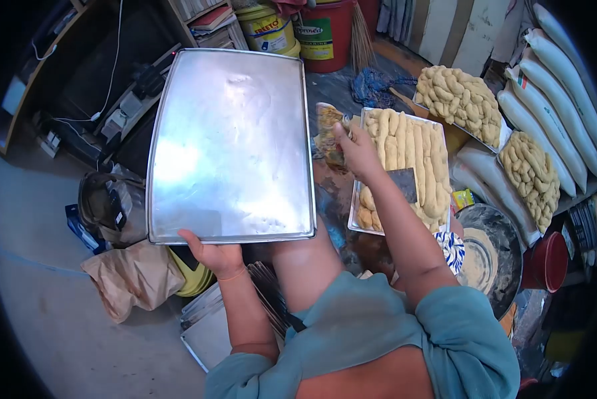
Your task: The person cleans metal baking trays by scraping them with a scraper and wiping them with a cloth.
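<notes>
A large metal tray [235, 146] with a bare, shiny surface is held up on the left. My left hand [217, 256] grips its lower edge, thumb on the rim and the other fingers underneath. A crumpled, stained cloth [330, 136] hangs from my right hand [358, 149], whose fingers are closed on it just right of the tray. Beside that hand lies a tray of long dough strips [408, 143], with a small dark flat piece [403, 185] on top and rounder dough pieces [368, 206] at its lower left.
Braided dough [459, 100] fills a tray at the upper right, with more braided dough [530, 174] beside it. Full white sacks [551, 100] are stacked at the right. A black basin [505, 233] holds flour. Stacked trays [208, 326] and a brown paper bag [135, 279] lie lower left.
</notes>
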Tool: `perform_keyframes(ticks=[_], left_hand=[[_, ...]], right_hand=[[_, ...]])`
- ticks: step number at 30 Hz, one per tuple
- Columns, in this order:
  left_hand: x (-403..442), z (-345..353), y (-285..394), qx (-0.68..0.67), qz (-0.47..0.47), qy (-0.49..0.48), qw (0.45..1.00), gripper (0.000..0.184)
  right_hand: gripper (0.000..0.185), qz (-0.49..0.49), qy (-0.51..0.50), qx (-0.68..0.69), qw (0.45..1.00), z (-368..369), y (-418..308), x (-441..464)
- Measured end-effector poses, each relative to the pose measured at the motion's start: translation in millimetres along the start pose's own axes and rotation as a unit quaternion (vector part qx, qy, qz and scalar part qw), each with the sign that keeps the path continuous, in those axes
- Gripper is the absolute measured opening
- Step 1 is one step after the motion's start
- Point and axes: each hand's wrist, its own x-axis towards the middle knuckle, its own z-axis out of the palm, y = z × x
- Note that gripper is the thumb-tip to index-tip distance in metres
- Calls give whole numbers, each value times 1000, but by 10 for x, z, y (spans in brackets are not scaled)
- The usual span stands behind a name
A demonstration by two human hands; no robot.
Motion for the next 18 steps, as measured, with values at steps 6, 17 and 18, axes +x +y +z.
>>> perform_keyframes(ticks=[6, 17, 18], left_hand=[[-255, 2, -94, -35, -69, -18, 997, 76], [-851, -77, 291, -46, -106, -38, 993, 69], [-838, -121, 257, -44, -103, -30, 993, 69]], right_hand=[[64, -435, -176, -312, 826, 1030, -563, -822], [37, -74, -62, -262, 960, 659, -373, 597], [35, -50, -135, -234, 962, 685, -429, 470]])
